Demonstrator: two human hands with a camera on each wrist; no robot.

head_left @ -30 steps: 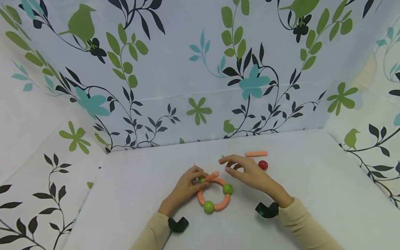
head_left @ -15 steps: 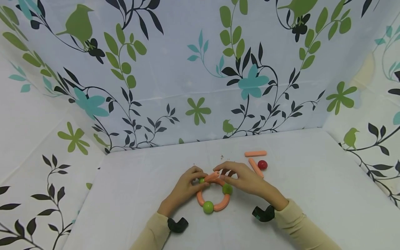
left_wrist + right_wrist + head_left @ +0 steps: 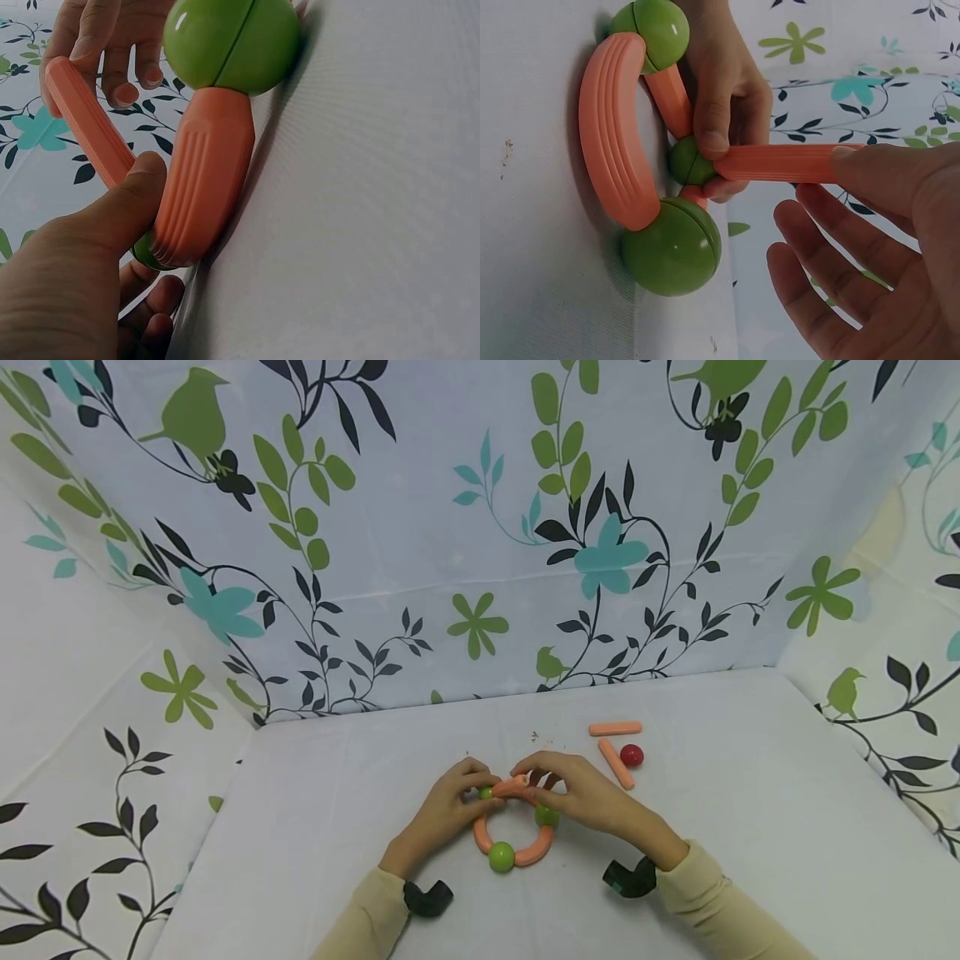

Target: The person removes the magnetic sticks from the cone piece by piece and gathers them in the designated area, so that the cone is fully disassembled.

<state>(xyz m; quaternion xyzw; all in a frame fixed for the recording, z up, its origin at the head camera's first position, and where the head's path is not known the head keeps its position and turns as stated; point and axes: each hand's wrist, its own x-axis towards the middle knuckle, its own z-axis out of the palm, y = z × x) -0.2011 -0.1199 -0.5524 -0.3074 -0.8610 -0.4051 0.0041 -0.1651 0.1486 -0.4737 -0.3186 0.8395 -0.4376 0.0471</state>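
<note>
A toy ring of curved orange rods (image 3: 536,850) and green balls (image 3: 502,857) lies on the white table. A straight orange rod (image 3: 780,163) slants up from the small green ball (image 3: 692,161) at the ring's far left. My left hand (image 3: 447,800) grips the ring there, its thumb and fingers at the joint of rod and ball. With thumb and forefinger my right hand (image 3: 585,787) pinches the rod's free end; its other fingers are spread below in the right wrist view. Part of the ring's far side is hidden behind the right hand.
Two loose orange rods, one lying crosswise (image 3: 615,728) and one slanted (image 3: 617,764), are beyond the right hand. A red ball (image 3: 632,755) lies beside them. A patterned cloth (image 3: 405,527) hangs behind the table's far edge.
My right hand has come left and down from above the table and now pinches the rod's end. The rod tilts slightly lower. The left hand stays where it was.
</note>
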